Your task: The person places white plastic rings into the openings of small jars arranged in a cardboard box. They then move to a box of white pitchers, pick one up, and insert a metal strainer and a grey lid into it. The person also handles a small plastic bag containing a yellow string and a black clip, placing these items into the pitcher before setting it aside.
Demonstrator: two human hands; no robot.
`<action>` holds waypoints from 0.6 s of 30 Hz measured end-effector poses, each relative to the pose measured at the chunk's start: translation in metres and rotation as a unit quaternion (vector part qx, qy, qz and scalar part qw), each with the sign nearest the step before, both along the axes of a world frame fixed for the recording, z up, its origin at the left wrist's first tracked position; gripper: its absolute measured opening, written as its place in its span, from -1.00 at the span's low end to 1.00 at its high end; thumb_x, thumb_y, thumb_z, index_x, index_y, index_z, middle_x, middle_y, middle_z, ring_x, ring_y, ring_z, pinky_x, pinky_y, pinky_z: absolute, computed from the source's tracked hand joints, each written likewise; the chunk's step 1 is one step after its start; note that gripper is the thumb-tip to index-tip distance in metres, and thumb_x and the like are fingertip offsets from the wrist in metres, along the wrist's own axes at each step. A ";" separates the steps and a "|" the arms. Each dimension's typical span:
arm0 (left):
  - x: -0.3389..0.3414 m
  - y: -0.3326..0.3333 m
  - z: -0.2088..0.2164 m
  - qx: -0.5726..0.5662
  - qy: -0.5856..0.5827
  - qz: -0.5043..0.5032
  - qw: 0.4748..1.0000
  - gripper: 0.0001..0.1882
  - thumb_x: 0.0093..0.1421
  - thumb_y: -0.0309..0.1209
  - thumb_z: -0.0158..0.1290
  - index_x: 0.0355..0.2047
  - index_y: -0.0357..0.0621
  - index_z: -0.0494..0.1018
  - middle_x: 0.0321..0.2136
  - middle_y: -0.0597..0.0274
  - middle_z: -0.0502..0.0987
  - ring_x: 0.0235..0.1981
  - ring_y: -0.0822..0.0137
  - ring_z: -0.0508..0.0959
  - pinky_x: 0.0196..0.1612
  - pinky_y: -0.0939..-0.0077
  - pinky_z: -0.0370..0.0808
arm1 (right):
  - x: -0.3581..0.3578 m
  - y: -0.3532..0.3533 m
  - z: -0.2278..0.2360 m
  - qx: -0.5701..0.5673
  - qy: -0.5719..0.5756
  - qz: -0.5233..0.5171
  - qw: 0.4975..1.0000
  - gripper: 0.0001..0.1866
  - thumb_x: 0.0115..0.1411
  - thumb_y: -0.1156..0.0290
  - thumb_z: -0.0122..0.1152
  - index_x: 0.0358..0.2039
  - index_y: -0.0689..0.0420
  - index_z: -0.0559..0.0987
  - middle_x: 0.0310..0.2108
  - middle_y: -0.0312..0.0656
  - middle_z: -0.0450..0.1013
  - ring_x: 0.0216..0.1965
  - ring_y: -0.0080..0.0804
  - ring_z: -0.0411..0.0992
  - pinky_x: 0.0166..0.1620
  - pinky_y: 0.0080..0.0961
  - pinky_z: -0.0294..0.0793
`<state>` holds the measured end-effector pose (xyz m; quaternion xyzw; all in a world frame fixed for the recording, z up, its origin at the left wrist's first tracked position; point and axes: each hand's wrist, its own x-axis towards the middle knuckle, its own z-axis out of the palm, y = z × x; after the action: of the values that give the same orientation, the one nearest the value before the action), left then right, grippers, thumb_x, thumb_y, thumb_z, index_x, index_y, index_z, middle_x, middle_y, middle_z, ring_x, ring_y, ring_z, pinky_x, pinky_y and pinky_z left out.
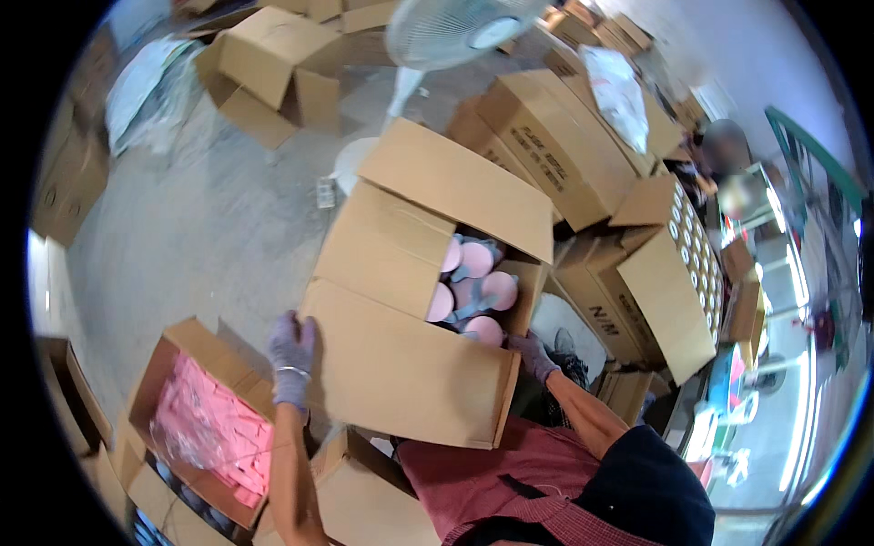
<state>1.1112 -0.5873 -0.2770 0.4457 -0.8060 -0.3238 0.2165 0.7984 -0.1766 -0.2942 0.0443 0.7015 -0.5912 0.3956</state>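
In front of me is a large cardboard box (391, 364), tilted. Its top flaps are partly folded over and one stands raised. Through the gap on its right show several pink round-topped items (500, 290) with grey strap-like parts; their exact kind is unclear. My left hand (293, 353), in a light purple-grey glove, grips the box's left edge, fingers pointing away from me. Wearing a like glove, my right hand (533, 356) is closed at the right near corner of the same box; some of its fingers are hidden by the cardboard.
A carton of pink pieces (214, 419) under clear plastic sits at lower left. A white fan (464, 32) stands beyond the box. Stacked cartons (564, 146) and an open carton of white round-ended items (694, 264) crowd the right. An opened carton (273, 68) lies far left.
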 end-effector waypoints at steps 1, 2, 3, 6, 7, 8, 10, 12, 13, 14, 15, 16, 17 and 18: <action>-0.036 0.016 -0.014 -0.005 -0.012 -0.045 0.999 -0.60 0.17 -0.20 0.17 -0.15 -0.30 0.47 -0.38 -0.07 0.54 -0.35 -0.01 0.53 -0.25 0.17 0.46 | -0.008 0.023 -0.009 -0.010 0.019 -0.046 0.999 -0.44 0.11 0.62 0.16 0.16 0.14 0.34 -0.11 -0.22 0.49 -0.16 -0.37 0.49 -0.04 -0.35 0.53; -0.069 0.036 -0.034 -0.007 -0.026 -0.092 0.995 -0.57 0.16 -0.19 0.16 -0.13 -0.29 0.46 -0.35 -0.07 0.54 -0.29 -0.04 0.52 -0.21 0.13 0.44 | -0.016 0.050 -0.022 -0.016 0.037 -0.094 0.995 -0.41 0.10 0.66 0.14 0.18 0.11 0.33 -0.09 -0.22 0.48 -0.16 -0.35 0.49 -0.01 -0.33 0.52; -0.091 0.059 -0.073 -0.034 -0.001 -0.123 0.992 -0.52 0.16 -0.16 0.16 -0.07 -0.29 0.44 -0.25 -0.11 0.53 -0.20 -0.06 0.51 -0.12 0.10 0.43 | -0.014 0.089 -0.055 0.020 0.084 -0.124 0.989 -0.37 0.08 0.71 0.13 0.19 0.07 0.33 -0.04 -0.22 0.46 -0.11 -0.30 0.48 0.01 -0.31 0.50; -0.123 0.113 -0.146 0.057 -0.012 -0.195 0.979 -0.40 0.16 -0.09 0.14 0.06 -0.29 0.38 -0.06 -0.19 0.49 -0.04 -0.12 0.47 0.05 0.09 0.39 | -0.023 0.143 -0.095 0.084 0.010 -0.160 0.984 -0.38 0.11 0.62 0.12 0.23 0.10 0.31 0.04 -0.17 0.44 -0.05 -0.26 0.46 -0.01 -0.38 0.49; -0.135 0.128 -0.146 0.120 -0.026 -0.216 0.969 -0.37 0.17 -0.06 0.13 0.10 -0.28 0.37 -0.01 -0.20 0.47 0.00 -0.13 0.46 0.10 0.10 0.38 | -0.026 0.165 -0.099 0.095 0.005 -0.118 0.989 -0.40 0.11 0.57 0.13 0.21 0.10 0.34 0.03 -0.17 0.45 -0.08 -0.27 0.46 -0.03 -0.40 0.49; -0.148 0.137 -0.146 0.168 -0.080 -0.207 0.960 -0.34 0.16 -0.05 0.12 0.12 -0.27 0.35 0.03 -0.21 0.44 0.03 -0.14 0.43 0.13 0.08 0.35 | -0.030 0.187 -0.101 0.104 0.001 -0.073 0.992 -0.42 0.11 0.52 0.14 0.20 0.09 0.37 0.01 -0.17 0.46 -0.10 -0.29 0.47 -0.05 -0.42 0.49; -0.171 0.149 -0.139 0.257 -0.196 -0.183 0.929 -0.30 0.15 -0.03 0.11 0.17 -0.26 0.31 0.11 -0.23 0.37 0.10 -0.17 0.37 0.19 0.04 0.29 | -0.032 0.215 -0.111 0.176 0.005 0.068 0.982 -0.45 0.11 0.44 0.16 0.17 0.09 0.42 -0.02 -0.16 0.48 -0.14 -0.27 0.49 -0.08 -0.42 0.50; -0.198 0.191 -0.091 0.005 -0.236 -0.193 0.952 -0.32 0.12 -0.05 0.11 0.15 -0.23 0.32 0.14 -0.22 0.33 0.14 -0.18 0.32 0.23 -0.04 0.20 | -0.056 0.227 -0.113 0.290 0.029 0.259 0.921 -0.47 0.09 0.36 0.17 0.13 0.09 0.46 -0.06 -0.14 0.52 -0.18 -0.21 0.51 -0.09 -0.37 0.51; -0.207 0.207 -0.072 -0.131 -0.258 -0.174 0.941 -0.33 0.10 -0.07 0.11 0.14 -0.22 0.33 0.15 -0.22 0.31 0.16 -0.19 0.29 0.25 -0.09 0.16 | -0.074 0.190 -0.084 0.402 0.168 0.399 0.807 -0.53 0.10 0.34 0.14 0.07 0.09 0.50 -0.17 -0.10 0.56 -0.23 -0.07 0.53 -0.09 -0.25 0.52; -0.228 0.222 -0.071 -0.142 -0.214 -0.238 0.937 -0.33 0.08 -0.09 0.11 0.13 -0.21 0.33 0.16 -0.22 0.29 0.18 -0.20 0.26 0.26 -0.14 0.12 | -0.095 0.178 -0.074 0.402 0.223 0.366 0.809 -0.56 0.12 0.32 0.13 0.04 0.09 0.52 -0.13 -0.07 0.53 -0.18 -0.01 0.51 -0.05 -0.20 0.49; -0.253 0.240 -0.076 -0.150 -0.167 -0.302 0.927 -0.33 0.05 -0.11 0.11 0.12 -0.21 0.33 0.17 -0.22 0.27 0.21 -0.20 0.22 0.26 -0.19 0.08 | -0.117 0.174 -0.070 0.403 0.276 0.330 0.808 -0.59 0.14 0.29 0.12 0.01 0.09 0.53 -0.09 -0.04 0.51 -0.13 0.05 0.49 -0.01 -0.15 0.47; -0.278 0.258 -0.079 -0.124 -0.169 -0.360 0.909 -0.34 0.04 -0.11 0.12 0.13 -0.15 0.34 0.18 -0.19 0.28 0.21 -0.19 0.22 0.27 -0.19 0.08 | -0.131 0.169 -0.071 0.399 0.326 0.295 0.805 -0.62 0.15 0.27 0.10 -0.02 0.09 0.55 -0.06 0.00 0.49 -0.08 0.11 0.47 0.03 -0.10 0.44; -0.309 0.280 -0.076 -0.126 -0.166 -0.413 0.886 -0.37 0.06 -0.12 0.11 0.13 -0.06 0.34 0.19 -0.11 0.28 0.22 -0.19 0.21 0.27 -0.19 0.07 | -0.149 0.166 -0.073 0.380 0.381 0.283 0.793 -0.59 0.15 0.26 0.11 0.01 0.10 0.50 0.01 0.00 0.44 -0.01 0.06 0.42 0.08 -0.06 0.40; -0.333 0.299 -0.085 -0.213 -0.182 -0.481 0.831 -0.38 0.05 -0.10 0.12 0.14 0.01 0.36 0.17 0.04 0.33 0.25 -0.08 0.20 0.29 -0.24 0.04 | -0.168 0.164 -0.074 0.358 0.437 0.274 0.778 -0.56 0.15 0.26 0.12 0.04 0.11 0.46 0.07 0.00 0.39 0.07 0.01 0.38 0.13 -0.02 0.35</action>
<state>0.7785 -0.2882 -0.3615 -0.0045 -0.9923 -0.1204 -0.0280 0.6308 -0.0131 -0.3684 -0.2743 0.9427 -0.1197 0.1473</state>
